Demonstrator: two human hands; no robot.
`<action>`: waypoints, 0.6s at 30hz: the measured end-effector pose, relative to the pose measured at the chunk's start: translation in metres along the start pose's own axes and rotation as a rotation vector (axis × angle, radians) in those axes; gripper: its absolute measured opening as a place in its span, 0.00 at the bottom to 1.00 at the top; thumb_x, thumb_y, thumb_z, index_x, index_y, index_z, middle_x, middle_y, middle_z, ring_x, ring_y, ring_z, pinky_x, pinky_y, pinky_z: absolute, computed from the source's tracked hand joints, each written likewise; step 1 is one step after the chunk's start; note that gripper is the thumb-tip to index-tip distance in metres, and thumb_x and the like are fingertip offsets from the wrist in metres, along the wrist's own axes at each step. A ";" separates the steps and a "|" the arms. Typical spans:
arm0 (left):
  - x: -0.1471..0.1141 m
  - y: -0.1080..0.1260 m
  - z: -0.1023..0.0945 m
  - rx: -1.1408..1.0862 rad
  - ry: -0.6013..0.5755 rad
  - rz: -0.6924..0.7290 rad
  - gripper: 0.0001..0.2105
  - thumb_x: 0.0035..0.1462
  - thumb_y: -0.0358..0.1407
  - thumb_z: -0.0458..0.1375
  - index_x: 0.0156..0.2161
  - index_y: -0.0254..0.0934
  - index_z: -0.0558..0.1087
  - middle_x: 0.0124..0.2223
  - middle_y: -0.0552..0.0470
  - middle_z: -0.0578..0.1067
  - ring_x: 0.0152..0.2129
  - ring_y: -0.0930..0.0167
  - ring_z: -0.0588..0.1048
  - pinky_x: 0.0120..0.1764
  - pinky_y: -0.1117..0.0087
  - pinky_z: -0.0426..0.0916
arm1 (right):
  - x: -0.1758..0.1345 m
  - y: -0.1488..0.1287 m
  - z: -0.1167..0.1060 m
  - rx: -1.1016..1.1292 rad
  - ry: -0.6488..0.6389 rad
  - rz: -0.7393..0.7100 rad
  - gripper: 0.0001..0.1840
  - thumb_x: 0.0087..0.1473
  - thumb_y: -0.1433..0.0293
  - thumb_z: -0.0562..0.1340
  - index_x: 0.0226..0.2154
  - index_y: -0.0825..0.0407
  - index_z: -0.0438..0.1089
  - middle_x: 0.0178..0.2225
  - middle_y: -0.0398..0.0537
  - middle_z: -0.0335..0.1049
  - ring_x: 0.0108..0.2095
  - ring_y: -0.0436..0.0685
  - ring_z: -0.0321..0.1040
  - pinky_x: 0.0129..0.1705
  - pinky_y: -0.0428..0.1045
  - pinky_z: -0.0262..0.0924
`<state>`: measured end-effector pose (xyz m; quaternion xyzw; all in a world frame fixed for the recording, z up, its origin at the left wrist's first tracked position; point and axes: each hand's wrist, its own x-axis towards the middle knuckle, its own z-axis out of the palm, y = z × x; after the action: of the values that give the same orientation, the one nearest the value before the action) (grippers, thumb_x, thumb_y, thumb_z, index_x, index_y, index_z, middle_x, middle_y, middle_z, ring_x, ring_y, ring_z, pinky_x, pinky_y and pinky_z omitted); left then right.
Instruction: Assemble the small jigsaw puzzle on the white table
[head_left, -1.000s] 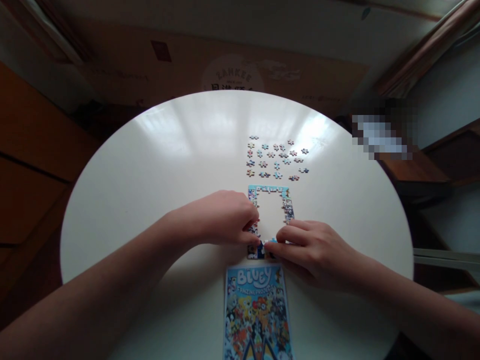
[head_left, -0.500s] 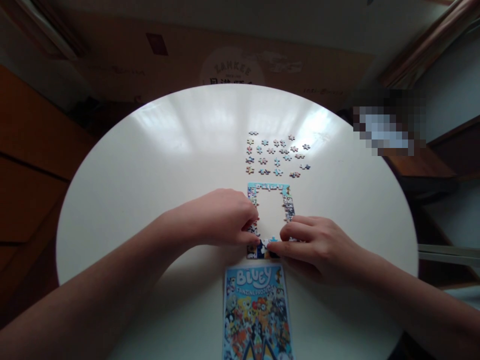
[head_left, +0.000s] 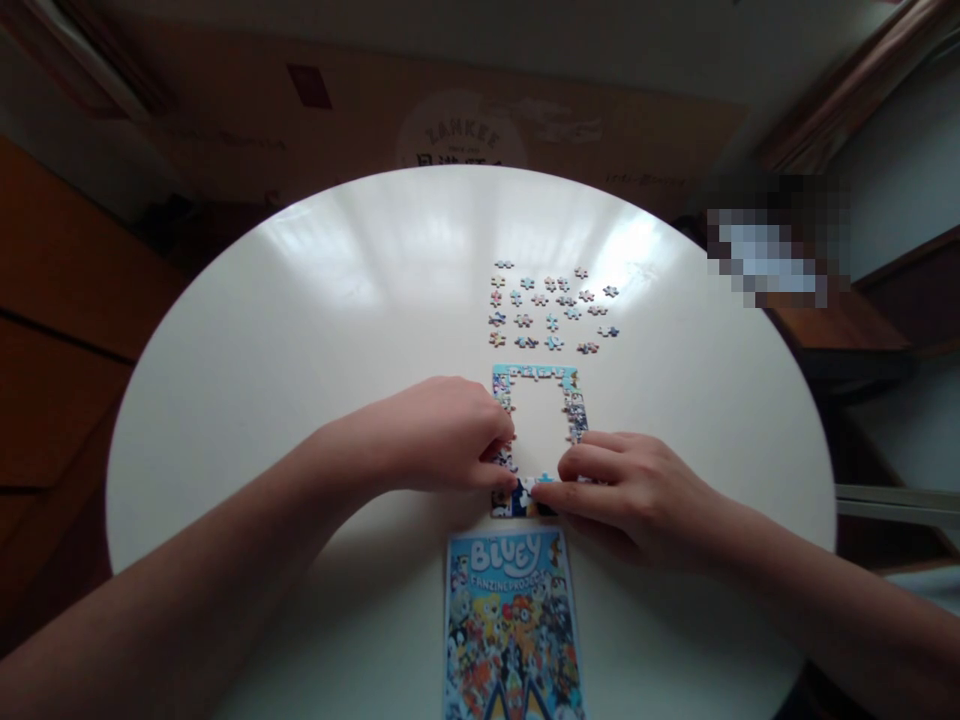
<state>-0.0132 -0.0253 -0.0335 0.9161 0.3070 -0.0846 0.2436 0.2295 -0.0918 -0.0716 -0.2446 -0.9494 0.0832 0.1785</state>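
A rectangular jigsaw border (head_left: 538, 372), with a bare middle, lies on the white table. My left hand (head_left: 450, 435) is at its left side, fingers curled over the edge and thumb on the lower-left pieces. From the right, my right hand (head_left: 634, 490) grips the lower-right corner. Its index fingertip touches the bottom row, the other fingers bend over the right side, and its thumb is hidden. Both hands cover parts of the border. Directly below it lies a colourful picture sheet (head_left: 514, 620) lettered "Bluey Fanzine Project".
Several loose jigsaw pieces (head_left: 553, 322) are spread in rough rows beyond the border. The round white table (head_left: 300, 330) reflects window light at its far side. A large cardboard panel (head_left: 345, 110) stands behind it. A wooden surface (head_left: 832, 330) is at the right.
The view has shifted very slightly. Both hands keep their places on the jigsaw border, and no piece has visibly moved.
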 end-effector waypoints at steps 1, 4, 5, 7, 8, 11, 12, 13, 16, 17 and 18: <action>0.000 0.000 0.000 -0.003 0.003 0.003 0.14 0.56 0.43 0.63 0.24 0.39 0.72 0.24 0.53 0.73 0.20 0.71 0.66 0.25 0.68 0.52 | 0.000 0.000 0.000 0.008 0.017 0.004 0.11 0.66 0.70 0.59 0.47 0.50 0.75 0.33 0.46 0.73 0.30 0.53 0.62 0.30 0.49 0.48; -0.001 -0.001 -0.001 -0.014 0.007 0.015 0.13 0.57 0.42 0.62 0.24 0.39 0.72 0.23 0.54 0.72 0.20 0.72 0.65 0.25 0.68 0.52 | 0.002 -0.002 0.002 0.006 0.084 0.049 0.10 0.65 0.69 0.60 0.46 0.52 0.75 0.33 0.46 0.73 0.30 0.53 0.62 0.30 0.49 0.51; -0.001 -0.001 -0.001 -0.017 0.006 0.017 0.13 0.56 0.42 0.62 0.24 0.39 0.72 0.23 0.54 0.72 0.20 0.72 0.65 0.25 0.68 0.52 | 0.003 -0.002 0.003 -0.002 0.101 0.068 0.10 0.65 0.68 0.60 0.45 0.52 0.75 0.33 0.46 0.73 0.30 0.53 0.63 0.31 0.49 0.52; -0.002 -0.001 -0.002 -0.014 0.000 0.017 0.12 0.55 0.41 0.62 0.24 0.39 0.71 0.23 0.54 0.72 0.20 0.72 0.65 0.25 0.68 0.52 | 0.005 -0.004 0.006 -0.016 0.103 0.104 0.11 0.66 0.65 0.60 0.43 0.52 0.76 0.34 0.46 0.73 0.31 0.53 0.64 0.31 0.49 0.52; -0.002 0.000 -0.003 -0.010 -0.002 0.015 0.12 0.55 0.41 0.62 0.24 0.39 0.71 0.23 0.54 0.72 0.20 0.72 0.65 0.25 0.68 0.52 | 0.006 -0.004 0.007 -0.019 0.087 0.121 0.11 0.66 0.64 0.60 0.43 0.52 0.76 0.34 0.46 0.74 0.31 0.53 0.64 0.31 0.49 0.52; -0.002 0.001 -0.004 -0.002 -0.014 0.002 0.11 0.54 0.40 0.62 0.24 0.39 0.71 0.23 0.54 0.72 0.20 0.72 0.65 0.25 0.68 0.52 | 0.009 -0.006 0.008 -0.011 0.032 0.169 0.11 0.66 0.64 0.60 0.41 0.50 0.77 0.34 0.45 0.73 0.31 0.53 0.65 0.31 0.49 0.52; -0.002 0.001 -0.004 -0.001 -0.018 -0.002 0.11 0.54 0.40 0.62 0.24 0.39 0.70 0.23 0.54 0.72 0.20 0.72 0.64 0.25 0.68 0.52 | 0.011 -0.007 0.008 -0.005 0.018 0.181 0.10 0.66 0.64 0.60 0.40 0.49 0.77 0.33 0.45 0.73 0.31 0.53 0.65 0.31 0.49 0.51; -0.002 0.002 -0.004 -0.001 -0.020 -0.005 0.12 0.54 0.41 0.62 0.24 0.39 0.70 0.23 0.54 0.72 0.20 0.72 0.64 0.25 0.68 0.52 | 0.012 -0.008 0.007 0.002 0.009 0.192 0.10 0.65 0.65 0.60 0.39 0.49 0.78 0.32 0.44 0.73 0.31 0.53 0.65 0.31 0.49 0.50; -0.002 0.001 -0.003 -0.001 -0.012 -0.007 0.12 0.54 0.41 0.62 0.23 0.38 0.70 0.23 0.53 0.72 0.20 0.71 0.64 0.25 0.68 0.52 | 0.017 -0.011 0.003 0.014 -0.014 0.212 0.10 0.65 0.67 0.60 0.36 0.49 0.78 0.31 0.44 0.72 0.30 0.52 0.64 0.30 0.49 0.48; -0.002 0.001 -0.002 -0.002 -0.005 -0.005 0.12 0.54 0.41 0.62 0.23 0.38 0.71 0.23 0.53 0.72 0.20 0.71 0.64 0.25 0.67 0.52 | 0.018 -0.012 0.002 0.011 -0.022 0.212 0.10 0.65 0.67 0.60 0.36 0.50 0.77 0.30 0.44 0.72 0.30 0.52 0.63 0.30 0.49 0.48; -0.002 0.000 -0.002 -0.002 0.000 -0.004 0.12 0.54 0.41 0.63 0.23 0.38 0.71 0.23 0.53 0.72 0.20 0.71 0.64 0.25 0.67 0.52 | 0.019 -0.013 0.001 0.004 -0.029 0.209 0.10 0.65 0.68 0.60 0.35 0.50 0.77 0.30 0.44 0.72 0.30 0.53 0.63 0.30 0.49 0.48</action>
<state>-0.0145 -0.0256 -0.0315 0.9151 0.3091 -0.0849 0.2446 0.2083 -0.0939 -0.0638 -0.3407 -0.9210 0.1068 0.1555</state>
